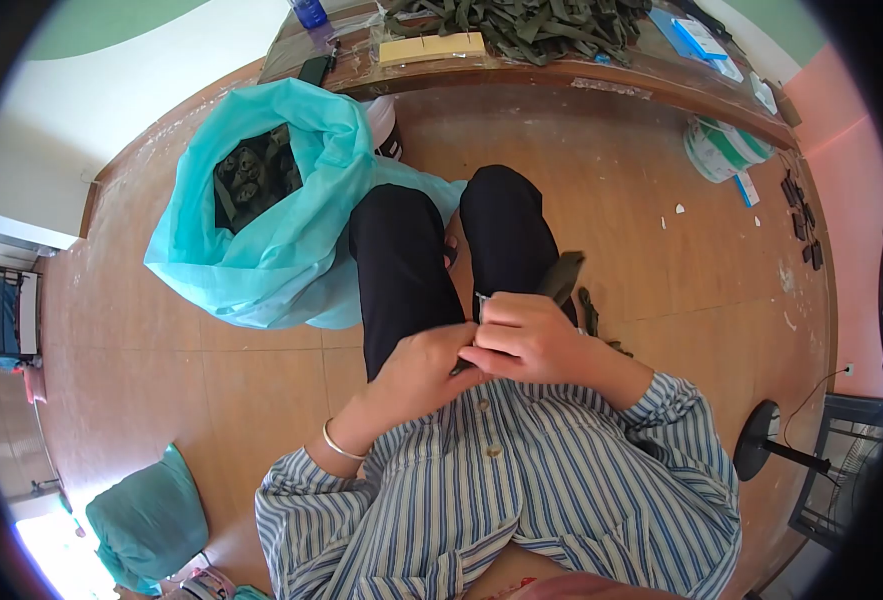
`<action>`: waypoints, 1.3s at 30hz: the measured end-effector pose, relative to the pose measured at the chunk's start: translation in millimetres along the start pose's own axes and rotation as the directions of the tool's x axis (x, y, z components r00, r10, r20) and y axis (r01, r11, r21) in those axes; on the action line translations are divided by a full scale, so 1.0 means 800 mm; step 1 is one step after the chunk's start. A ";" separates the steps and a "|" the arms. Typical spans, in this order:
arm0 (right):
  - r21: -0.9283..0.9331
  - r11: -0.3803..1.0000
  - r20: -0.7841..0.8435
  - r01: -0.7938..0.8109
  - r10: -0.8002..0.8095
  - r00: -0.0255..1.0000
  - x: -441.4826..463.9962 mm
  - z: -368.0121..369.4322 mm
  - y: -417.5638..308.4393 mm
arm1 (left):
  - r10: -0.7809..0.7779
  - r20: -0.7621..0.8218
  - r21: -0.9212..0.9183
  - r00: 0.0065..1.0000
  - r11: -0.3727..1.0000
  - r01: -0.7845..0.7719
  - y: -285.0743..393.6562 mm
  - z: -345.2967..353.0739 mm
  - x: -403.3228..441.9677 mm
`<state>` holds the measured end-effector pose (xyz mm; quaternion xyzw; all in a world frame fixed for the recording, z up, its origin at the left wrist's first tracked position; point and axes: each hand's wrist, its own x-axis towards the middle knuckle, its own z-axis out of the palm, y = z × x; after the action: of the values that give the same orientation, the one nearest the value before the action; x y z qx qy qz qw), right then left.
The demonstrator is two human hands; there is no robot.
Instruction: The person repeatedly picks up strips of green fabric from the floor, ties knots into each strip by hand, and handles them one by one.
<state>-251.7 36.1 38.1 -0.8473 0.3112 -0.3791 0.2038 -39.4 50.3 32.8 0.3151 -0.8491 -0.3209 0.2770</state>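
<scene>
Both of my hands meet above my lap, fingers closed and touching. A dark olive fabric strap (563,277) sticks out past the knuckles of my right hand (533,338), which grips it. My left hand (416,368), with a bangle on its wrist, is closed against the same strap; a dark bit shows under its fingers. A small shiny metal-looking piece (481,297) pokes up between the hands, too small to make out. The fingers hide most of what is held.
A turquoise sack (196,245) with dark green pieces inside stands by my left knee. Ahead, a wooden table (521,82) bears a heap of olive straps (531,25) and a yellowish block (431,48). A tub (718,150) and a stand base (756,440) are at right.
</scene>
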 end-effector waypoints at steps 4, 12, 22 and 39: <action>-0.068 0.998 -0.068 -0.006 0.001 0.998 -0.007 -0.039 -0.021 | -0.107 0.141 -0.099 0.984 0.988 0.122 0.026 -0.007 -0.003; -0.294 0.898 -0.416 -0.328 0.189 0.890 -0.063 -0.111 -0.010 | -0.116 0.234 0.041 0.965 0.993 0.110 0.062 -0.059 -0.042; 0.166 0.976 -0.018 -0.138 0.143 0.990 -0.033 -0.012 -0.016 | -0.035 0.147 0.232 0.988 0.973 0.000 0.046 -0.028 -0.018; 0.183 0.978 0.051 -0.097 0.089 0.995 -0.027 -0.026 -0.057 | -0.025 -0.138 0.074 0.990 0.997 0.035 0.054 -0.008 -0.002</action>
<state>-261.8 81.3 66.5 -0.8170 0.3095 -0.3783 0.3060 -49.7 75.0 67.5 0.3595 -0.8350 -0.2698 0.3176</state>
